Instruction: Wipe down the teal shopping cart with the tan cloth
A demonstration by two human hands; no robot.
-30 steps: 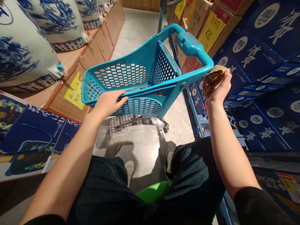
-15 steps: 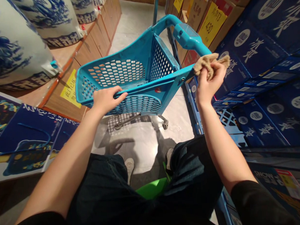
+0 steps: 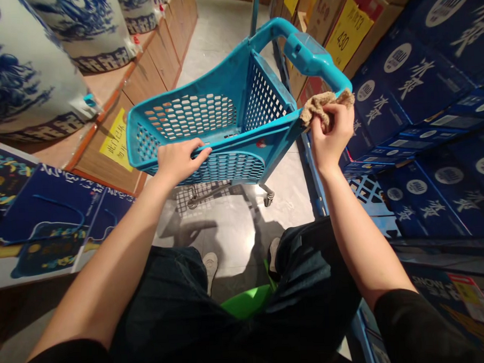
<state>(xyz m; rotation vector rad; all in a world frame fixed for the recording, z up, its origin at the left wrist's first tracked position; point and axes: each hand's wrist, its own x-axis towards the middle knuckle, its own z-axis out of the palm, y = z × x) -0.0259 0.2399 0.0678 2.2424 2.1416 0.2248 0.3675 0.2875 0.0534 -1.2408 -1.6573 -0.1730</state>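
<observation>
Nearby, a yellow sign (image 3: 348, 33) reads "430"; the right hand (image 3: 335, 132) pinches tan cloth (image 3: 318, 104), the left hand (image 3: 179, 160) clasps a blue cart (image 3: 278, 142).

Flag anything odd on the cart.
A small red mark on the near side of the blue shopping cart stands out against the plain plastic; too small to tell whether sticker or stain. No breakage visible.

One blue shopping cart (image 3: 275, 148), one cart handle (image 3: 311, 55), one brown cloth (image 3: 318, 105) and two hands (image 3: 179, 159) show, with at least two cart wheels (image 3: 268, 200) and two pale shoes (image 3: 210, 264). One piece of green plastic (image 3: 249, 301) shows too. There are at least three blue-and-white jars (image 3: 18, 73), at least three small taps (image 3: 89, 100) and three yellow signs (image 3: 348, 33). Dark blue boxes (image 3: 408, 80) number more than six, too overlapped to total
</observation>
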